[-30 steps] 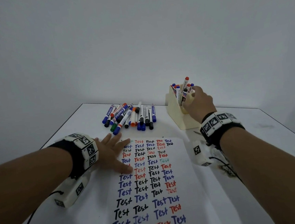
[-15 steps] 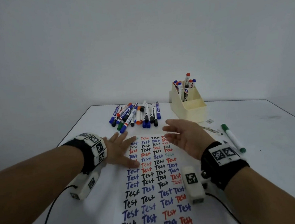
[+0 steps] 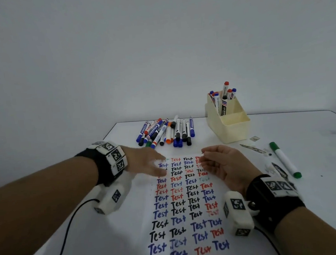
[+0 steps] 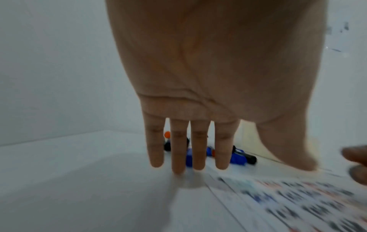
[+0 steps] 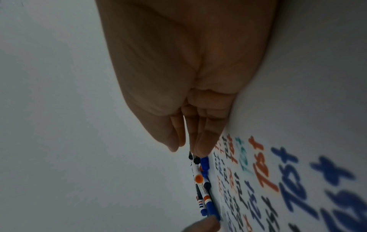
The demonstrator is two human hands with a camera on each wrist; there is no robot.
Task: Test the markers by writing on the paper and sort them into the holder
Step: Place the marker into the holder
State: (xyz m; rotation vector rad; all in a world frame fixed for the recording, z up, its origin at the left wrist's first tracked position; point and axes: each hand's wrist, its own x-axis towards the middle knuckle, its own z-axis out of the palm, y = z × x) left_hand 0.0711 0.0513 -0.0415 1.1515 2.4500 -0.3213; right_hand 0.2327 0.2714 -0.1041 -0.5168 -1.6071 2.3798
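Observation:
The paper (image 3: 182,209), covered in rows of "Test" in black, blue and red, lies in the middle of the white table. My left hand (image 3: 156,166) is flat with straight fingers over the paper's top left corner and holds nothing; its fingers (image 4: 178,149) point at the marker pile (image 3: 164,132). My right hand (image 3: 207,157) hangs empty over the top right corner, fingers loosely bent. The pile shows again just past the right hand's fingertips (image 5: 198,147). The cream holder (image 3: 232,127) stands at the back right with several markers (image 3: 223,97) upright in its rear compartment.
A green-capped marker (image 3: 284,158) lies on the table right of my right hand, beside small scraps (image 3: 253,148). A black cable (image 3: 69,221) trails from my left wrist. The table's far edge (image 3: 293,112) meets a plain wall.
My right hand left the holder and drew back to the paper's top right corner, empty. My left hand slid a little forward and right along the paper's top.

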